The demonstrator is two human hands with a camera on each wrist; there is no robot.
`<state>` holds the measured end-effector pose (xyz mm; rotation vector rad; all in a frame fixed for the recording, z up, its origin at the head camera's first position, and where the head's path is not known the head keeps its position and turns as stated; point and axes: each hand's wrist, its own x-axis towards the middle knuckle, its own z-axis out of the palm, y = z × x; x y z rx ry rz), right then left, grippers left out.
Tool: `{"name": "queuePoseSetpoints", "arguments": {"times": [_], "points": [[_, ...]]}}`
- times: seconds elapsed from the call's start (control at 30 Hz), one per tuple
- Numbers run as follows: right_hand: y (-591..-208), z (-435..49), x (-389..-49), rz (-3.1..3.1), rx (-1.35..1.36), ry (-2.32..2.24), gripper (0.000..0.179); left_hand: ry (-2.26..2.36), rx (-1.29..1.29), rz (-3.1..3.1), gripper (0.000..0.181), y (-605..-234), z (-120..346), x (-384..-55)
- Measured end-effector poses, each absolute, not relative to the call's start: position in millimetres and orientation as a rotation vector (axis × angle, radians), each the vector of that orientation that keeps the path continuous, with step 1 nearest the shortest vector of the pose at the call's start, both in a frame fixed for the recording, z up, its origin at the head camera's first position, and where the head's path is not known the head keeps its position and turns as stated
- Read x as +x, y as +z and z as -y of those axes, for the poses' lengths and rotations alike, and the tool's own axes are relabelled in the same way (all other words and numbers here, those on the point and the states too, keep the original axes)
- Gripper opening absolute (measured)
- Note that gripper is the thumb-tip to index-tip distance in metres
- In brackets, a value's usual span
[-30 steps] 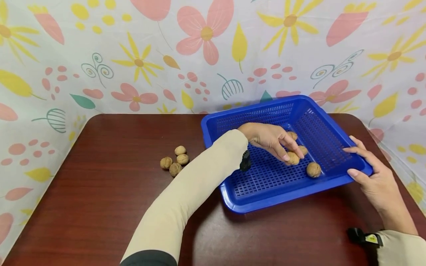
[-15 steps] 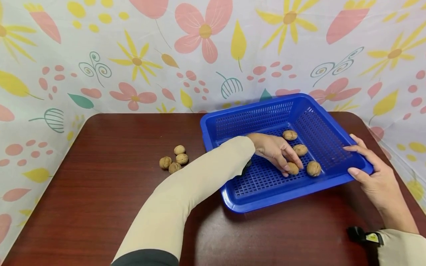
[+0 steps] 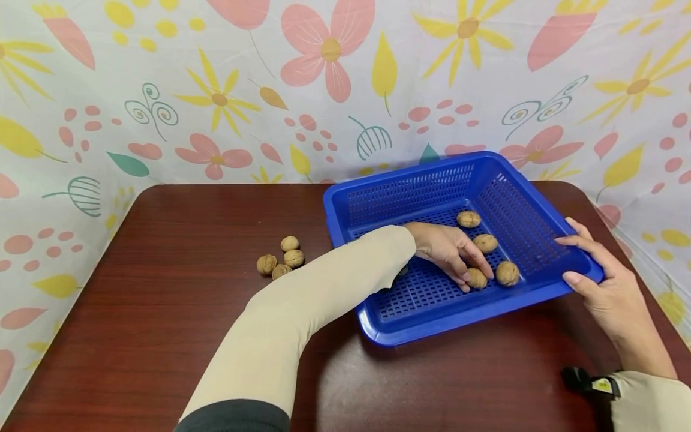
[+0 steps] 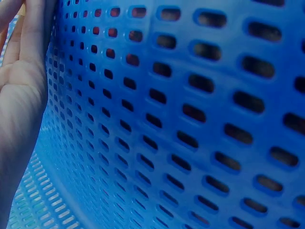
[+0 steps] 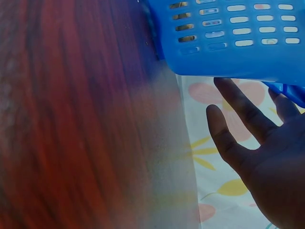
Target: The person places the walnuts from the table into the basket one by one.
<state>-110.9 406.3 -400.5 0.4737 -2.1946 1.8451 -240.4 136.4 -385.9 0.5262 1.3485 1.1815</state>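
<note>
In the head view, a blue perforated plastic basket (image 3: 432,332) stands on the table at the right. My left hand (image 3: 444,245) reaches down into it, thumb and fingers around a walnut (image 3: 477,278) low over the basket floor. Three other walnuts lie close by in the basket: one at the back (image 3: 468,219), one in the middle (image 3: 485,243), one at the right (image 3: 507,273). My right hand (image 3: 612,294) grips the basket's right front corner, thumb on the near side and fingers over the rim. The left wrist view shows mostly perforated basket plastic, with part of my left hand (image 4: 21,90).
Several walnuts (image 3: 294,258) sit in a small group on the dark red-brown tabletop (image 3: 178,288), left of the basket and beside my left forearm. A flower-print cloth (image 3: 237,90) hangs behind the table, right at the basket's back side.
My left hand has lowered its walnut toward the basket floor and toward me, uncovering the walnuts behind. My right hand keeps its grip on the corner.
</note>
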Motion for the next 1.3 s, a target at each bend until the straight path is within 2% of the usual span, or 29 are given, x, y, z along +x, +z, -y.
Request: {"name": "queuePoseSetpoints", "arguments": {"times": [0.4,0.8,1.07,1.2,1.3], "points": [[-402.1,-402.5,-112.0,2.146,0.487,1.918,0.043,1.139,0.530,-1.393,0.039,-377.5,-129.2,-238.6],[-403.7,-401.9,-114.9,2.204,0.484,1.821,0.042,0.990,0.608,-1.554,0.040,-320.8,-95.2,-244.2],[-401.1,-403.3,-115.3,2.223,0.470,1.793,0.041,1.208,0.900,-1.703,0.037,-254.0,-25.5,-204.8],[-400.7,-404.5,-113.5,2.257,0.441,1.739,0.041,1.367,1.023,-1.780,0.036,-249.0,23.9,-187.8],[-400.6,-406.0,-111.7,2.242,0.433,1.748,0.041,1.429,1.017,-1.871,0.034,-256.0,62.8,-173.6]]}}
